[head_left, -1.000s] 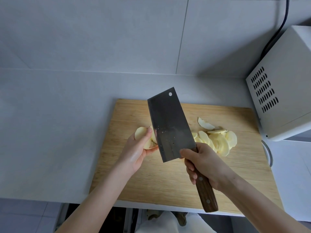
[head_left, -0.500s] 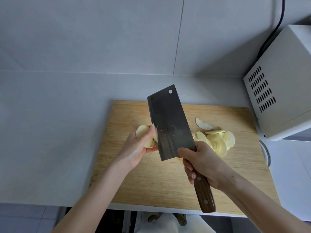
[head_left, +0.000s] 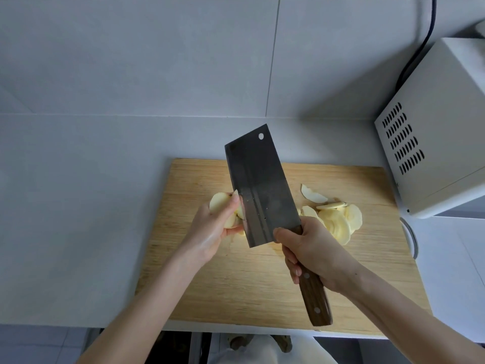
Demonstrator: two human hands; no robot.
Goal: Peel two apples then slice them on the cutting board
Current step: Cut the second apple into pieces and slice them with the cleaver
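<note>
Right hand point(head_left: 315, 253) is wrapped around the wooden handle point(head_left: 315, 303) of the cleaver point(head_left: 259, 187) above the near right part of the cutting board point(head_left: 236, 285), forefinger at the heel of the blade. The blade stands tilted in the air, flat side toward the camera. Left hand point(head_left: 210, 232), just left of the blade over the board's middle, curls around the remaining peeled apple piece point(head_left: 219, 203), which meets the blade's edge in this view; I cannot tell whether it rests on the wood. Slicing looks well along, with this chunk left to cut. It would go best set flat side down, fingertips tucked behind the knuckles, the edge brought straight down in thin cuts, since the piece is small and probably slippery. 1 pile of finished slices point(head_left: 338, 219) lies toward the board's right edge, with 1 curved slice point(head_left: 312, 194) just behind it; they crowd that side, so the cut belongs on the bare wood left of centre. Past the board's far right corner a white vented appliance point(head_left: 433, 127) stands on the counter point(head_left: 78, 206), its black cable point(head_left: 427, 35) running up the tiled wall.
</note>
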